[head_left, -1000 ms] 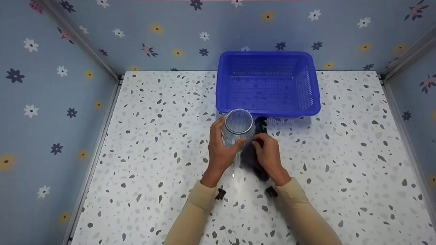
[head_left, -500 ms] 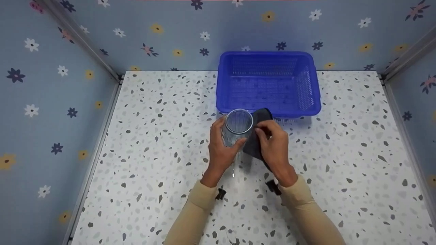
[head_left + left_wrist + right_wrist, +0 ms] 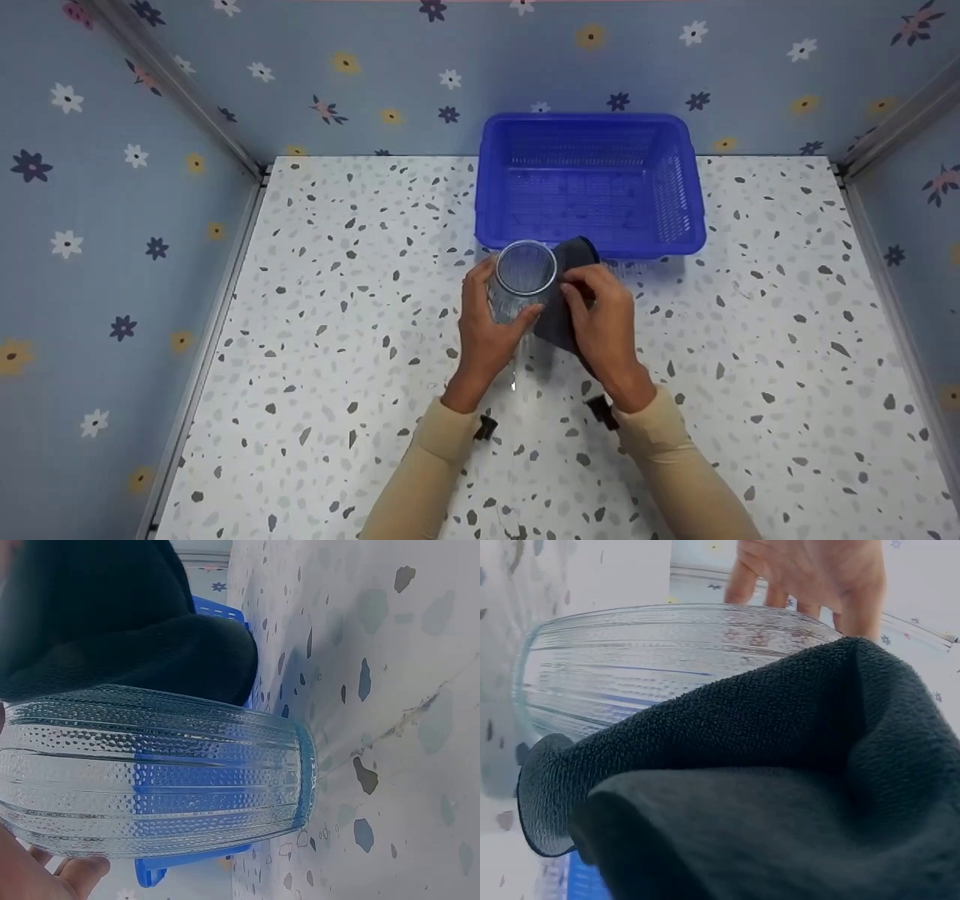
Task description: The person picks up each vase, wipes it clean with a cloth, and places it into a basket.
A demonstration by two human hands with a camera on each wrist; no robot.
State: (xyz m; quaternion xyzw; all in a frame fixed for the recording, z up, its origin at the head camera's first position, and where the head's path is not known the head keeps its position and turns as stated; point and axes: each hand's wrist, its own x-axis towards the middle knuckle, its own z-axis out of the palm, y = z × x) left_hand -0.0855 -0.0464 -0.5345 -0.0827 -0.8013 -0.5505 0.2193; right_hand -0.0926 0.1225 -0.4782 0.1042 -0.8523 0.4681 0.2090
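Observation:
A clear ribbed glass vase (image 3: 511,306) stands on the table with its round mouth facing up. My left hand (image 3: 484,334) grips its upper part, fingers on the far side and thumb on the near side. Dimpled texture covers the vase wall (image 3: 165,772) in the left wrist view. Along the vase's right side hangs a dark grey cloth (image 3: 556,324); my right hand (image 3: 609,322) pinches it near the vase's mouth. In the right wrist view the folded cloth (image 3: 765,720) hides part of the glass, and the left hand's fingers (image 3: 741,583) touch the vase.
Just behind the vase, a blue perforated plastic basket (image 3: 592,247) stands against the flower-patterned back wall (image 3: 525,60). Similar panels bound the speckled white table (image 3: 360,300) on the left and right. Small black pieces (image 3: 486,427) show beside both sleeve cuffs.
My right hand has moved right and slightly away from me, raising and spreading the cloth beside the vase. The left hand and vase have stayed put. The last half second shows almost no movement.

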